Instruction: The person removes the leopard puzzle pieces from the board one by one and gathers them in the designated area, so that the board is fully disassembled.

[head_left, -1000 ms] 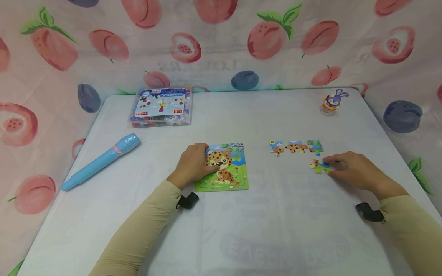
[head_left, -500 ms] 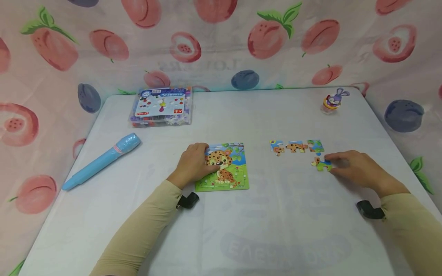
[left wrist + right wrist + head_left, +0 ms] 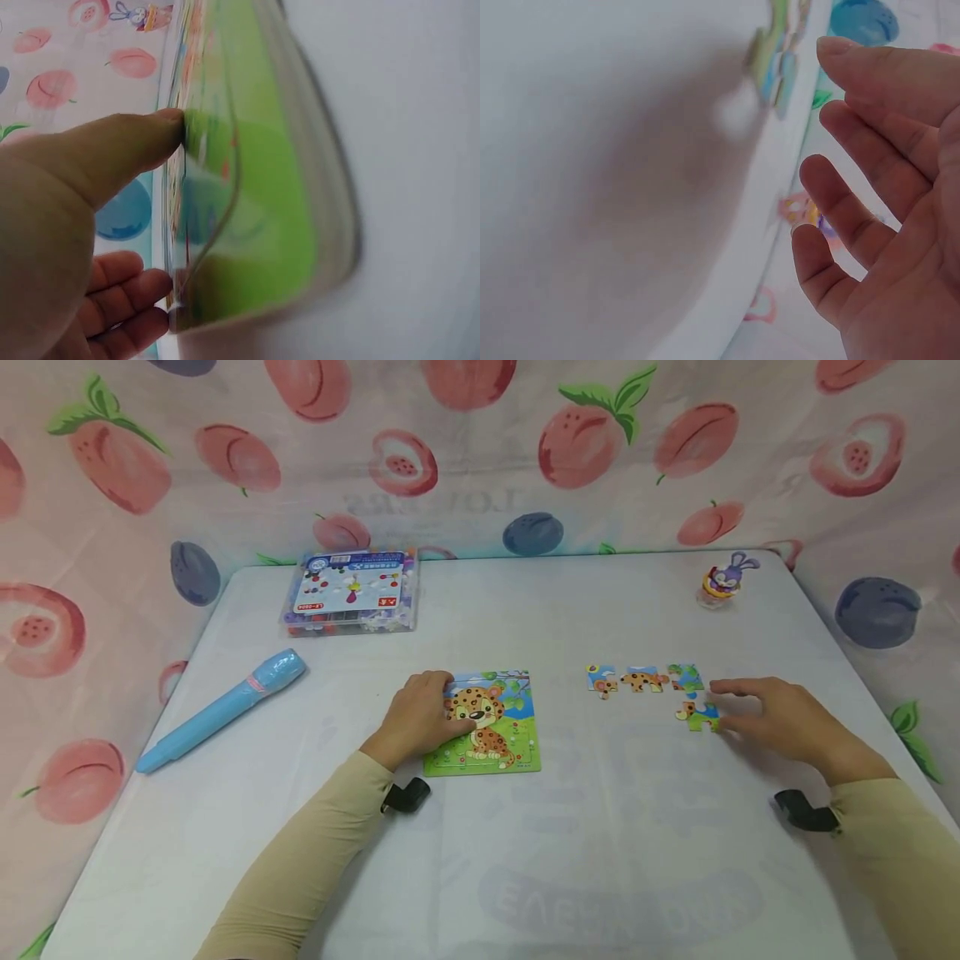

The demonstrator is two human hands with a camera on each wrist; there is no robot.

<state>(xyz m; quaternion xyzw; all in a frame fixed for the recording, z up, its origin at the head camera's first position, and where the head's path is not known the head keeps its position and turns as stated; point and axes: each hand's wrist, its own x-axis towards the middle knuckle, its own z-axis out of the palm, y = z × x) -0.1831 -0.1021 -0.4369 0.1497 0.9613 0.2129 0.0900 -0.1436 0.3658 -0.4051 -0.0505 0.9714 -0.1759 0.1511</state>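
Note:
In the head view my left hand [image 3: 414, 720] holds the leopard jigsaw puzzle [image 3: 519, 739] at its left side. The thumb lies over the picture; in the left wrist view the other fingers sit by the edge of the green-bordered puzzle [image 3: 277, 225]. To the right, my right hand [image 3: 798, 727] is beside a loose puzzle piece [image 3: 701, 718], its thumb close to it and its fingers spread. Three more pieces form a row behind: one with a sun [image 3: 600, 675], a spotted one [image 3: 642, 681] and a leafy one [image 3: 686, 677]. The right wrist view shows the right hand [image 3: 900, 195] holding nothing.
A clear case of beads [image 3: 348, 593] lies at the back left. A light-blue wrapped stick-like object [image 3: 217, 714] rests at the left. A small purple rabbit figure [image 3: 725, 581] stands at the back right. Fruit-print cloth [image 3: 465, 460] hangs behind the white table [image 3: 600, 860].
The right hand slid the loose piece slightly up toward the leafy piece, then let go and drew its fingers back a little. The left hand and the puzzle stayed in place.

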